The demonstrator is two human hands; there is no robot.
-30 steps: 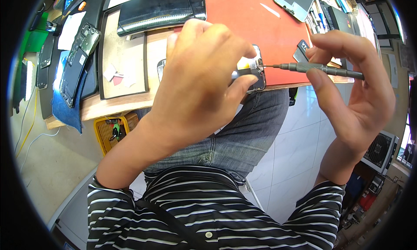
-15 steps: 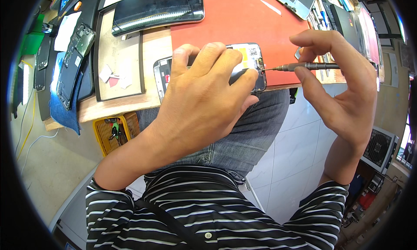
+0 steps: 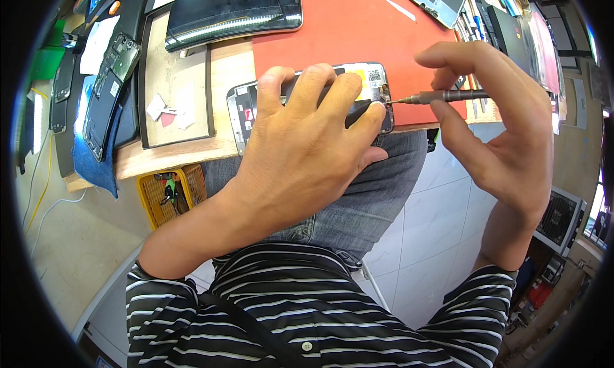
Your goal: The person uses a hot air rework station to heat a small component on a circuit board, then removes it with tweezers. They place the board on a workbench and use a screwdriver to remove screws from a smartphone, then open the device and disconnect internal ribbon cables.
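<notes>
An opened phone (image 3: 242,107) lies at the front edge of the bench, its inner parts showing and its middle hidden under my left hand (image 3: 300,128). Those fingers are bent over it and grip it, with the thumb at the near edge. One fingertip presses close to the right end of the phone. A slim grey screwdriver (image 3: 441,96) is pinched between the thumb and forefinger of my right hand (image 3: 508,128). Held nearly level, it points left, its thin tip at the phone's right end. Whether the tip sits in a screw is too small to tell.
A red mat (image 3: 345,32) covers the bench beyond the phone. A large dark-screened device (image 3: 233,16) lies at the back, beside a shallow tray (image 3: 176,61) with paper scraps. Phone parts (image 3: 112,99) lean at left; another panel (image 3: 438,3) is back right. A yellow basket (image 3: 150,198) stands below.
My right hand has shifted slightly left, and its forefinger has moved along with it. The phone and my left hand have edged a little to the right.
</notes>
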